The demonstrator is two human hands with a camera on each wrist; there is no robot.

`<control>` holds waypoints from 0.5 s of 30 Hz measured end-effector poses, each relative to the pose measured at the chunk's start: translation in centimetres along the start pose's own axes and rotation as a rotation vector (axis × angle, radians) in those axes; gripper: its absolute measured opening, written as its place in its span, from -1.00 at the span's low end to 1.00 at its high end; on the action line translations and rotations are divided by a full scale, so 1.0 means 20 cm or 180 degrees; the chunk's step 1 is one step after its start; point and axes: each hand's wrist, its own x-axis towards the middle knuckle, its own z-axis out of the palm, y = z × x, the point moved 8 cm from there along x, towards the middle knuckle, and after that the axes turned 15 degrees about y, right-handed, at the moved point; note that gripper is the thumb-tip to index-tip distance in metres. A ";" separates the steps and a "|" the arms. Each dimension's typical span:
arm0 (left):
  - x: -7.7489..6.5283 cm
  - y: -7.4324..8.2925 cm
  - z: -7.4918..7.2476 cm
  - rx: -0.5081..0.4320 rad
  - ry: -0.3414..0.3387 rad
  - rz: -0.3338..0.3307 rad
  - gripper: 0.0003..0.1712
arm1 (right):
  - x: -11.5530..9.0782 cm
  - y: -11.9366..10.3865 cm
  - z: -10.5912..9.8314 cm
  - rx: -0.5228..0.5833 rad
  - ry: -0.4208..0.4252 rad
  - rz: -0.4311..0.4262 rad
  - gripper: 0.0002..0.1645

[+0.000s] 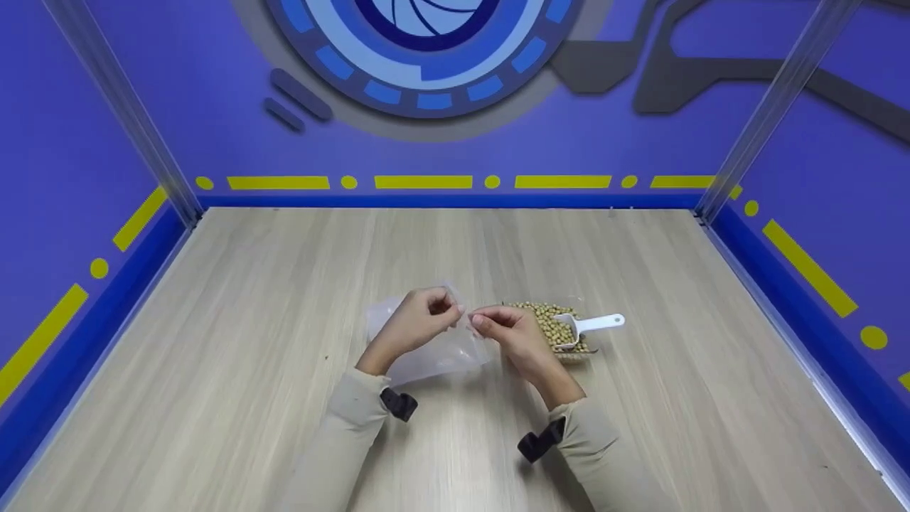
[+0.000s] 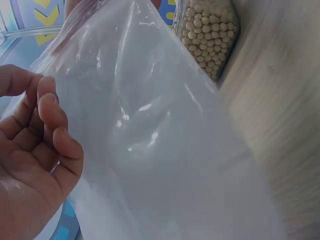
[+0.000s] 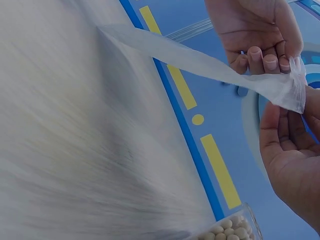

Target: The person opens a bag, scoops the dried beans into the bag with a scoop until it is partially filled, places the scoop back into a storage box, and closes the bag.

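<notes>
A clear plastic zip bag hangs between my two hands, just above the table. My left hand pinches its upper edge between thumb and index finger. Close beside it, my right hand pinches the same edge. In the left wrist view the bag spreads wide and looks flat, with zip lines along its top edge and the left hand at its side. The right wrist view shows the bag nearly edge-on, its top gathered between the fingers. Whether its mouth is parted, I cannot tell.
Right of the bag stands a clear container of round pale beans, partly behind the right hand. A white scoop lies in the beans, its handle pointing right. The wooden table is bounded by blue panels at back and sides.
</notes>
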 end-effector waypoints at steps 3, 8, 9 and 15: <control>0.00 -0.01 0.00 -0.0061 -0.0017 0.0006 -0.81 | 0.00 0.00 0.00 -0.0116 0.0002 -0.0074 -0.69; 0.01 -0.02 0.01 -0.0028 -0.0036 0.0014 -0.76 | 0.00 -0.01 0.00 -0.0219 -0.0032 -0.0077 -0.67; 0.01 -0.03 0.01 -0.0009 -0.0038 0.0010 -0.75 | -0.01 -0.01 0.01 -0.0213 -0.0043 -0.0075 -0.67; 0.01 -0.03 0.01 0.0073 -0.0019 0.0000 -0.76 | -0.02 -0.03 0.03 -0.0058 -0.0139 -0.0186 -0.67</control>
